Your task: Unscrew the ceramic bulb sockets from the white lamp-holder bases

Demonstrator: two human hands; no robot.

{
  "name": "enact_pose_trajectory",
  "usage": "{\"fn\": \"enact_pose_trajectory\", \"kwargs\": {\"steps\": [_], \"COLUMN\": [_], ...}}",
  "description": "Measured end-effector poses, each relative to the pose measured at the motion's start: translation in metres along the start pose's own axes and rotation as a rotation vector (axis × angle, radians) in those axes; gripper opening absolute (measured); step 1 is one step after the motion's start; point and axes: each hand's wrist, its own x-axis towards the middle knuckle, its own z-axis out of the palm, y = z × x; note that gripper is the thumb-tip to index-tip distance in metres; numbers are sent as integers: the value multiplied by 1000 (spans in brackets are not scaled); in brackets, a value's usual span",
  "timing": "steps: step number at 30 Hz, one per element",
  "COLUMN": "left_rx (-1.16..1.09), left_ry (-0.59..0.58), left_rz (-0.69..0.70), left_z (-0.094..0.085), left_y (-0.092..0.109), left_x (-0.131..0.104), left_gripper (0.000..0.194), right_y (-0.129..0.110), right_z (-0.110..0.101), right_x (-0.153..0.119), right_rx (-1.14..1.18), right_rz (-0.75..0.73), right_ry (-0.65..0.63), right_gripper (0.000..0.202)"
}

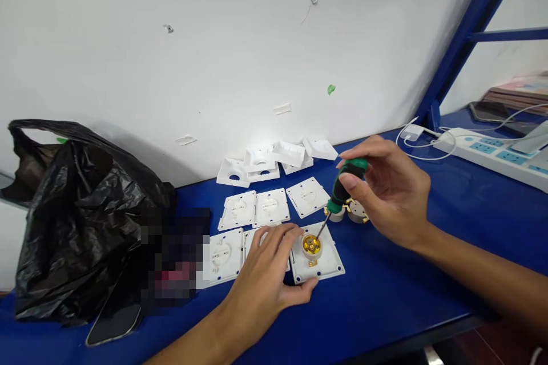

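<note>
My right hand (381,188) is closed around a green and black screwdriver (342,187), held tilted. Its metal shaft reaches down to a round part with brass-coloured contacts (312,245). That part sits on a square white plastic plate (329,259) lying on the blue table. My left hand (272,271) steadies this plate, fingers at its left edge and thumb at its near edge. Beyond the screwdriver lie round pale parts with brass tabs (357,211), partly hidden by my right hand. Several similar white plates (270,208) lie in rows nearby, some partly behind my left hand.
White box-shaped covers (289,153) are piled against the wall. A black plastic bag (85,217) and a phone (115,319) are at the left, beside a blurred-out patch. A power strip (492,151) with white cables lies at the right, near a blue metal frame (464,34).
</note>
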Motion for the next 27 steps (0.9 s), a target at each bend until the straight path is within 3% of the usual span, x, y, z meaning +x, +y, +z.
{"fn": "enact_pose_trajectory", "kwargs": {"steps": [5,8,17,21,27], "left_rx": [-37,-30,-10,-33,-51], "left_ry": [-28,-24,-18,-45,-14], "left_rz": [-8,2,36,37,38], "left_z": [-3,-3,-4,-6,-2], "left_y": [-2,-2,0,2,0], "left_x": [-4,-5,-2,0,-2], "left_gripper": [67,63,71,71,69], "right_y": [-1,-1,-13,-8,-6], "right_z": [2,2,7,12,10], "right_x": [-12,-15,-17,-22,-19], "right_rx": [-56,-90,-140,-104,-105], "right_rz": [-119,-195,-212,-141,-179], "right_ry": [-110,-76,39,-184,-283], "right_gripper": [37,43,37,47,50]}}
